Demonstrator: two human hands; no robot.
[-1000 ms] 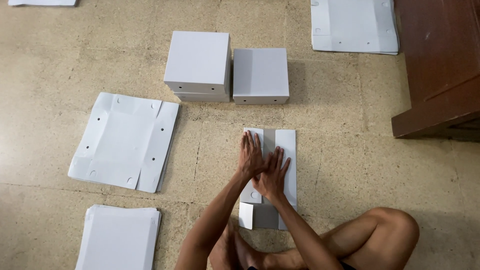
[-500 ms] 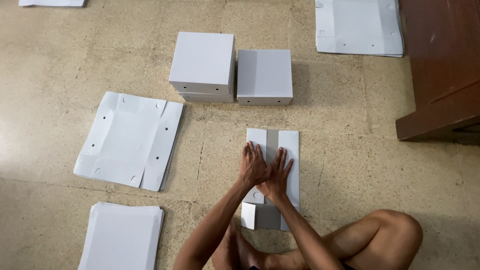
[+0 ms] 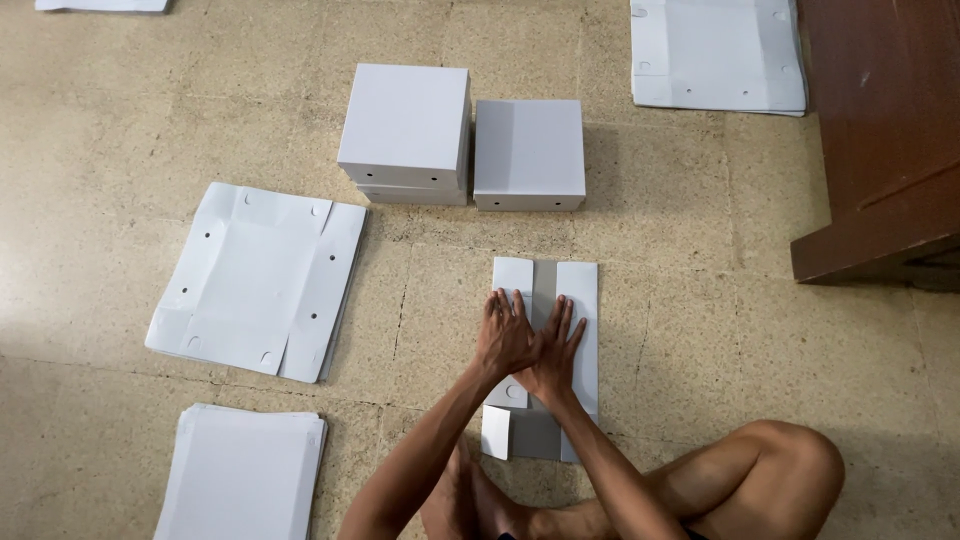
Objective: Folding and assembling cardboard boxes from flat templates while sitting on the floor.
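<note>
Both hands press flat on a folded white cardboard box blank (image 3: pixel 546 330) that lies on the beige tiled floor (image 3: pixel 120 120) in front of the person's crossed legs; the left hand (image 3: pixel 503 338) and the right hand (image 3: pixel 552 350) touch each other, fingers stretched out and open, gripping nothing. Beyond the blank stand two finished white boxes (image 3: pixel 405 125), to the left lies a stack of unfolded white sheets (image 3: pixel 255 280)

Two assembled white boxes (image 3: pixel 460 140), flat cardboard stacks (image 3: pixel 255 280) and brown wooden furniture (image 3: pixel 885 130) surround.
</note>
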